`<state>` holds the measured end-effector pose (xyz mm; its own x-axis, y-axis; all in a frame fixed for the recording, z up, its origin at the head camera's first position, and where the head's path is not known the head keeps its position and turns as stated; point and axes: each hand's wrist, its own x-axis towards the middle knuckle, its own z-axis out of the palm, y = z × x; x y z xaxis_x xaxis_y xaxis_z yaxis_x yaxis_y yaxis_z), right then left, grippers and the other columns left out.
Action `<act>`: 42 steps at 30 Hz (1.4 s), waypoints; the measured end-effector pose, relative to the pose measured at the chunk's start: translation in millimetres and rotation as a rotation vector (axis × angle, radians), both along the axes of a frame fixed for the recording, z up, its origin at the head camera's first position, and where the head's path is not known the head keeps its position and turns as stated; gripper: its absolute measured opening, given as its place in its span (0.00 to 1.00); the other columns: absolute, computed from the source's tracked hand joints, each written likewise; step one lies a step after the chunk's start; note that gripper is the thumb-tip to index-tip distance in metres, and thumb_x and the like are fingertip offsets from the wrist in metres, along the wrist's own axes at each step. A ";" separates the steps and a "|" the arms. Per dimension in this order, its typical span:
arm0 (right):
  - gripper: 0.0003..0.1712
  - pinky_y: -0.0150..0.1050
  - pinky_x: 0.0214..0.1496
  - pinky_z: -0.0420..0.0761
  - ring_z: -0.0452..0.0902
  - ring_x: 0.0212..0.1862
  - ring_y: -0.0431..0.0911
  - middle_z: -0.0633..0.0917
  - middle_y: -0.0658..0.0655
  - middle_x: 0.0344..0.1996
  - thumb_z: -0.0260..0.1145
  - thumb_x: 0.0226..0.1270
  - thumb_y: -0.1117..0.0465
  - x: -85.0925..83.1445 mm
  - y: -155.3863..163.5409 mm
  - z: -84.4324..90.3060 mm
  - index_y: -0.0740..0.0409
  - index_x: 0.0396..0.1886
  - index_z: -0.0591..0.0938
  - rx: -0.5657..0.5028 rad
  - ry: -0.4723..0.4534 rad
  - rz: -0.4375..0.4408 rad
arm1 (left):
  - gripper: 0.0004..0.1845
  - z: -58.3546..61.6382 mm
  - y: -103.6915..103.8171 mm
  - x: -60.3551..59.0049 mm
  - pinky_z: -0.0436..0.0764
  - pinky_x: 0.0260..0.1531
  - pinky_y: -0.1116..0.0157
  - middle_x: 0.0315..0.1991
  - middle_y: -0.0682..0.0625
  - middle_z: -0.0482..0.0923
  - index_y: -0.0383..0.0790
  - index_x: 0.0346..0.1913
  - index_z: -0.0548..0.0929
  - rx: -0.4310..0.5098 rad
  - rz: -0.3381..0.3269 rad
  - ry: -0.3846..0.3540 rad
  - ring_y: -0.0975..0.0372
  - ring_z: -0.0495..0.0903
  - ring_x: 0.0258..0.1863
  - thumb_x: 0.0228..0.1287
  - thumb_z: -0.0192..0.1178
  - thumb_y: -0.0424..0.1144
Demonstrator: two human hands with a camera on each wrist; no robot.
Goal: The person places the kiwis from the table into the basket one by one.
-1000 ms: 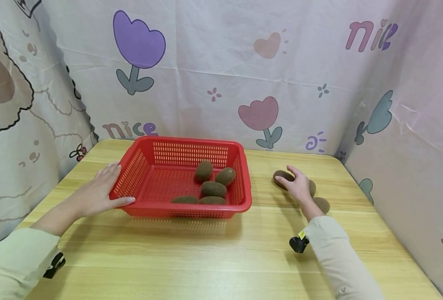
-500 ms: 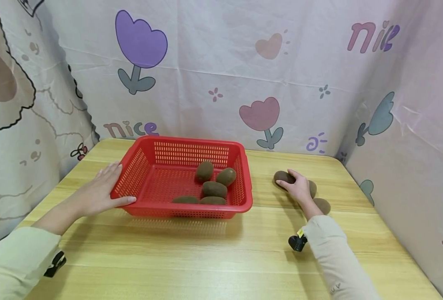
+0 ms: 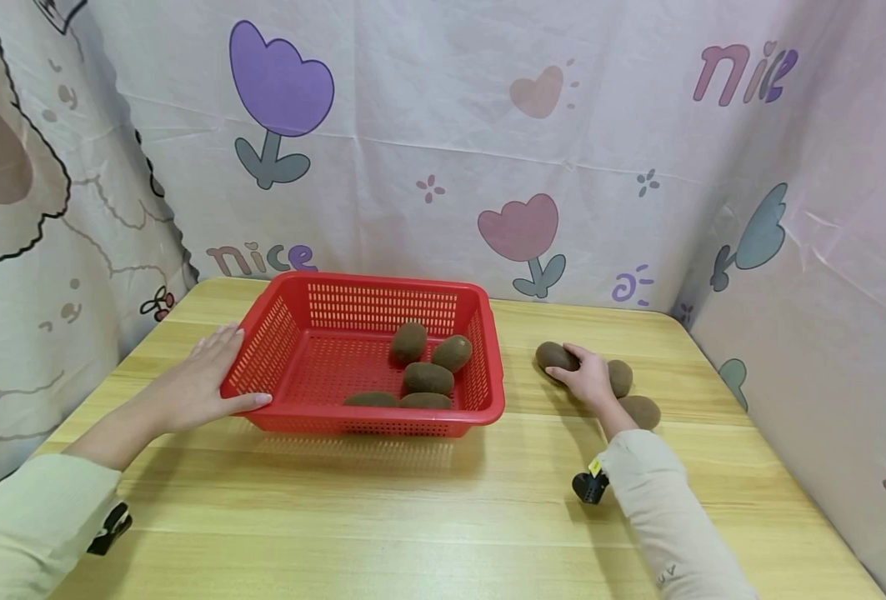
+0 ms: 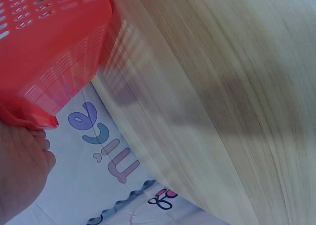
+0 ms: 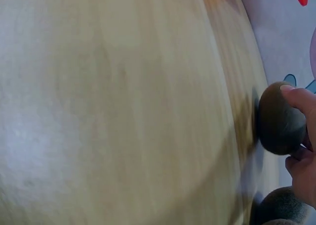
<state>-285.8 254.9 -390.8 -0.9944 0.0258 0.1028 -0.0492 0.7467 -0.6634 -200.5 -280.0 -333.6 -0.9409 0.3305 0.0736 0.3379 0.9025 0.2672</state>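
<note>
My right hand (image 3: 591,379) pinches a brown, fuzzy kiwi (image 3: 552,357) between thumb and fingers, right of the basket. In the right wrist view the thumb lies over the top of this kiwi (image 5: 279,118), whose shadow falls on the wood beside it. Two more kiwis sit by that wrist, a rear kiwi (image 3: 619,378) and a front kiwi (image 3: 641,412). My left hand (image 3: 197,382) rests on the left rim of a red plastic basket (image 3: 303,410), its fingers stretched out and its thumb along the front corner. Inside the basket, several kiwis (image 3: 427,378) lie toward the right.
The wooden table (image 3: 382,517) spreads in front of the basket and between it and the right hand. A printed cloth (image 3: 412,108) hangs behind the table and along both sides. Each wrist carries a small black camera, such as the right camera (image 3: 589,487).
My right hand has closed its fingers on the kiwi and moved it a little left, away from the other two. The left hand and the basket have stayed in place.
</note>
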 end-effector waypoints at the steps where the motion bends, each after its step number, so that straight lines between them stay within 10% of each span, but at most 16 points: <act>1: 0.36 0.55 0.67 0.63 0.60 0.66 0.65 0.66 0.72 0.64 0.64 0.61 0.60 -0.4 -0.2 -1.5 0.69 0.66 0.64 0.002 -0.003 0.001 | 0.57 0.0 -0.1 0.1 0.48 0.67 0.38 0.71 0.27 0.40 0.22 0.70 0.43 0.001 0.000 0.000 0.37 0.42 0.71 0.55 0.56 0.64; 21: 0.35 0.54 0.63 0.70 0.68 0.61 0.63 0.72 0.72 0.60 0.66 0.59 0.60 5.8 -8.8 -1.1 0.69 0.64 0.67 -0.046 0.024 -0.026 | 0.58 1.1 1.8 1.2 0.51 0.65 0.37 0.71 0.28 0.43 0.23 0.70 0.44 0.001 0.013 -0.002 0.37 0.44 0.70 0.54 0.56 0.65; 42: 0.32 0.49 0.56 0.77 0.75 0.56 0.58 0.77 0.69 0.55 0.68 0.56 0.61 15.1 -29.8 35.1 0.68 0.60 0.72 -0.180 0.180 -0.053 | 0.57 0.3 1.0 0.5 0.49 0.66 0.38 0.71 0.28 0.40 0.22 0.70 0.44 0.009 0.001 -0.001 0.37 0.42 0.70 0.55 0.56 0.64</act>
<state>-270.7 225.1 -355.7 -0.9571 0.1109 0.2675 -0.1431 0.6218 -0.7700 -200.0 -279.1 -333.3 -0.9415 0.3284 0.0763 0.3364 0.9004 0.2759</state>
